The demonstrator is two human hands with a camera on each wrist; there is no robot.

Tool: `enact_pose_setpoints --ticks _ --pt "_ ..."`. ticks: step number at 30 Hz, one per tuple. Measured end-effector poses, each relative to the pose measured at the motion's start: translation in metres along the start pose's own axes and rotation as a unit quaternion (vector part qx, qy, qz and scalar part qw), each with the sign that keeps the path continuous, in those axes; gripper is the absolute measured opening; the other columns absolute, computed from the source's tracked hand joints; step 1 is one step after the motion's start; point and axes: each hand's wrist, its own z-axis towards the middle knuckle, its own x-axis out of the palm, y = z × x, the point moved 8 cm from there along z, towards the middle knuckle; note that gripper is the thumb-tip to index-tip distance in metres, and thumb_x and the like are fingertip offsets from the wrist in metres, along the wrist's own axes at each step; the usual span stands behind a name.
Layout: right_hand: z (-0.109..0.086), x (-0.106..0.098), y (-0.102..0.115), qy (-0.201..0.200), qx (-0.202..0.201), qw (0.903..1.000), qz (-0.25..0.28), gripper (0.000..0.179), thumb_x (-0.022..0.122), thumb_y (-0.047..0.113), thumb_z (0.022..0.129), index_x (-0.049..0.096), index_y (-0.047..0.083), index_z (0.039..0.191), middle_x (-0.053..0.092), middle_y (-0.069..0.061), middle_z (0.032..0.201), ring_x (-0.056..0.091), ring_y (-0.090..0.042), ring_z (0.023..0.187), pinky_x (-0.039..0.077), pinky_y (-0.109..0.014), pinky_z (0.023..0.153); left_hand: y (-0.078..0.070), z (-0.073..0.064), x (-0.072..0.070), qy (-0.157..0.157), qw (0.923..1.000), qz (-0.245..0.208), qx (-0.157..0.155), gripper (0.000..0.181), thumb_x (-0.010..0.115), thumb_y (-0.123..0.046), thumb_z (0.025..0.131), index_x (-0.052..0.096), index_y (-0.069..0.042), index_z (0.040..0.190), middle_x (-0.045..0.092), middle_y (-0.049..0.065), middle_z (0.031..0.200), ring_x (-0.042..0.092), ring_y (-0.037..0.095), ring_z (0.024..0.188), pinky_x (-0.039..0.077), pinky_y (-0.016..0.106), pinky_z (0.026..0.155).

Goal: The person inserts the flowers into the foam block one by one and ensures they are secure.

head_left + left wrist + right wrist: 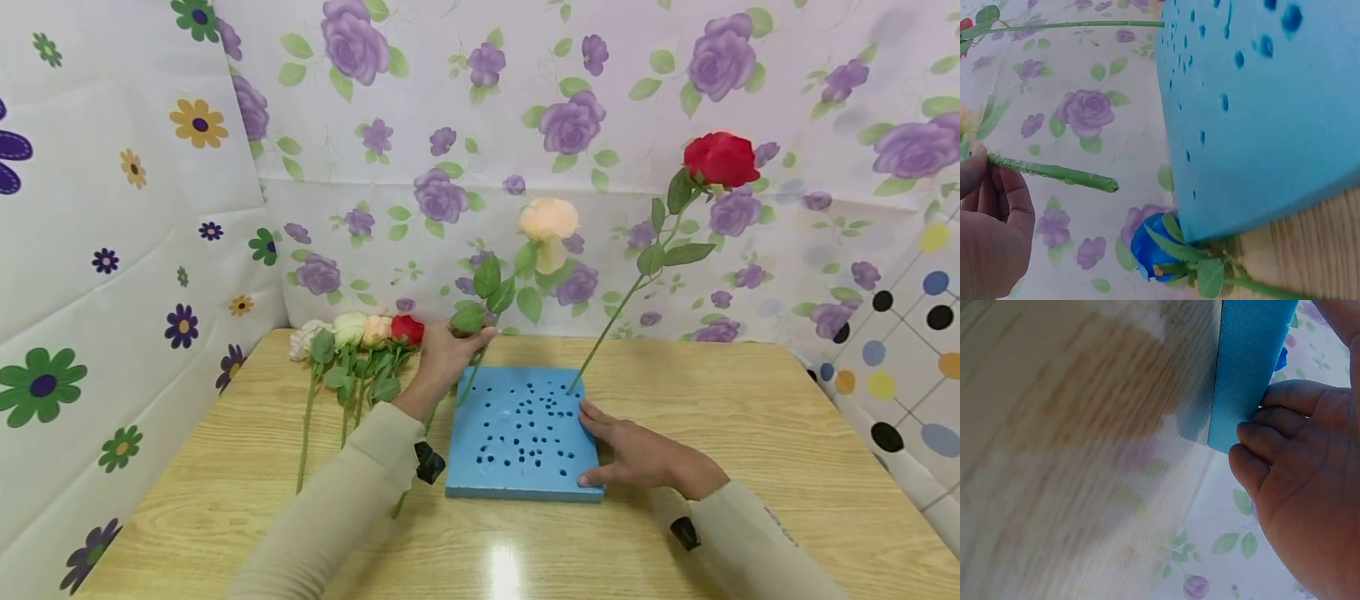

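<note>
My left hand [444, 358] grips the stem of a peach rose [550, 221] at the back left of a blue foam board [506, 479] full of holes. In the left wrist view the stem's cut lower end [1100, 182] hangs free, beside the board. My right hand [637, 450] rests on the board's right side, fingers toward the back and thumb near the front corner. Its fingers [1266, 428] touch the foam's side wall in the right wrist view. A red rose [722, 160] stands tilted to the right in the board's back right part.
White [306, 340], pale green [349, 330], peach [377, 330] and red roses [407, 329] lie on the wooden table [675, 550] at the left. A blue rose [1155, 245] lies by the board, its bloom hidden in the head view. Flowered cloth [450, 117] hangs behind.
</note>
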Motion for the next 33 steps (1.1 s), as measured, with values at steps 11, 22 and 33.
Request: enact_pose_setpoints --ticks 11,22,33 --pt "0.001 0.001 0.0 0.005 0.001 1.0 0.004 0.106 0.07 0.059 0.086 0.026 -0.01 0.152 0.012 -0.022 0.163 0.019 -0.041 0.147 0.027 -0.057 0.116 0.01 0.002 0.013 -0.007 0.9948 -0.092 -0.043 0.023 0.077 -0.007 0.089 0.073 0.001 0.11 0.073 0.014 0.107 0.068 0.016 0.092 0.06 0.03 0.083" --pt "0.001 0.001 0.002 0.007 -0.003 0.9999 0.01 0.105 0.072 0.057 0.086 0.026 -0.01 0.152 0.012 -0.022 0.163 0.02 -0.041 0.147 0.029 -0.055 0.115 0.004 0.002 0.025 0.003 0.9945 -0.105 -0.001 0.023 0.076 -0.011 0.091 0.074 -0.001 0.112 0.074 0.01 0.109 0.06 0.008 0.075 0.051 0.021 0.06" --pt "0.001 0.0 0.001 0.003 -0.001 1.0 0.007 0.105 0.072 0.058 0.085 0.027 -0.009 0.152 0.012 -0.022 0.163 0.02 -0.041 0.147 0.028 -0.055 0.115 0.005 0.004 0.033 0.016 0.983 -0.178 -0.042 0.025 0.075 -0.005 0.09 0.072 0.003 0.113 0.071 0.013 0.115 0.07 0.016 0.093 0.062 0.031 0.071"
